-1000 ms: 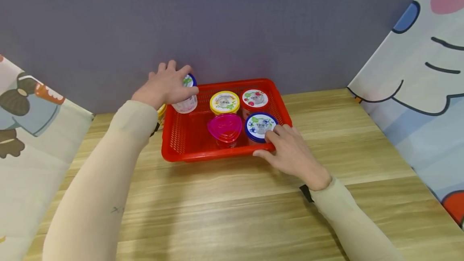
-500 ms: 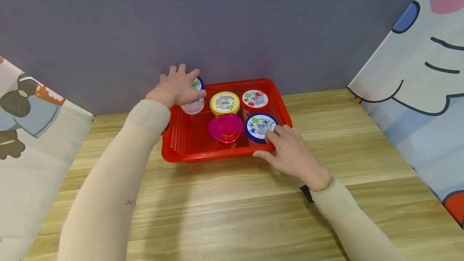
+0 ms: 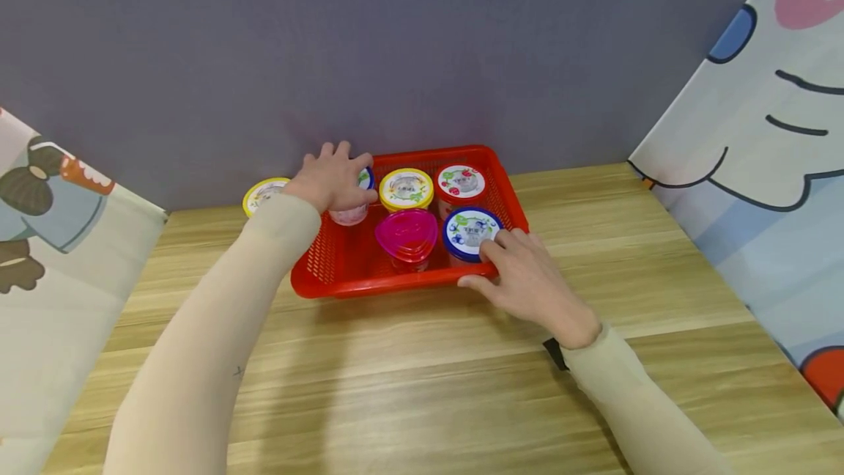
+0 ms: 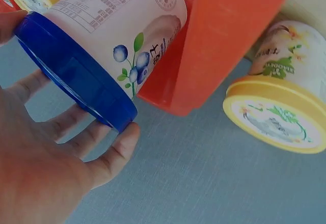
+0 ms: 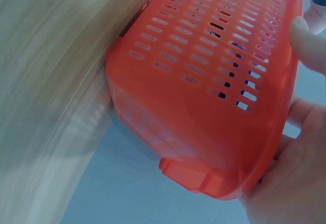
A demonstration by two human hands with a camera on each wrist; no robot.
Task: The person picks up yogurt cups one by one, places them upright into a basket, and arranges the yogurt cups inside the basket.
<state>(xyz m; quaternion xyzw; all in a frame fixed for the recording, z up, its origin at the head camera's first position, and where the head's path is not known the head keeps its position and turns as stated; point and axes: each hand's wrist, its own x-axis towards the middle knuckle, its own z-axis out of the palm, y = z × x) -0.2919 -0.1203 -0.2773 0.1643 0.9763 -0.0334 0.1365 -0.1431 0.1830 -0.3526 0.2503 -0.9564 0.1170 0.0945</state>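
My left hand [image 3: 330,178] grips a blue-lidded tub [image 4: 127,35] with blueberries printed on its side. In the left wrist view, the fingers curl around the lid's edge. The head view puts this tub inside the back left corner of a red plastic basket [image 3: 382,286], partly hidden by the hand. At the basket's front right, my right hand [image 3: 534,277] holds the rim, thumb outside and fingers over the edge. Close to those fingers is another blue-lidded tub [image 3: 469,232]. A pink-lidded container [image 3: 407,234], a yellow-lidded tub [image 3: 406,189] and a red-lidded tub [image 3: 461,183] share the basket.
Left of the basket, another yellow-lidded tub [image 3: 265,191] stands on the wooden table [image 3: 422,380], partly behind the left forearm. A grey wall [image 3: 422,50] rises right behind the basket. Cartoon-printed panels [image 3: 732,130] border the table on both sides.
My left hand has moved right and then down with the blue-lidded tub, lowering it into the basket's back left corner. The yellow-lidded tub outside has come into fuller view. The right hand stays on the rim.
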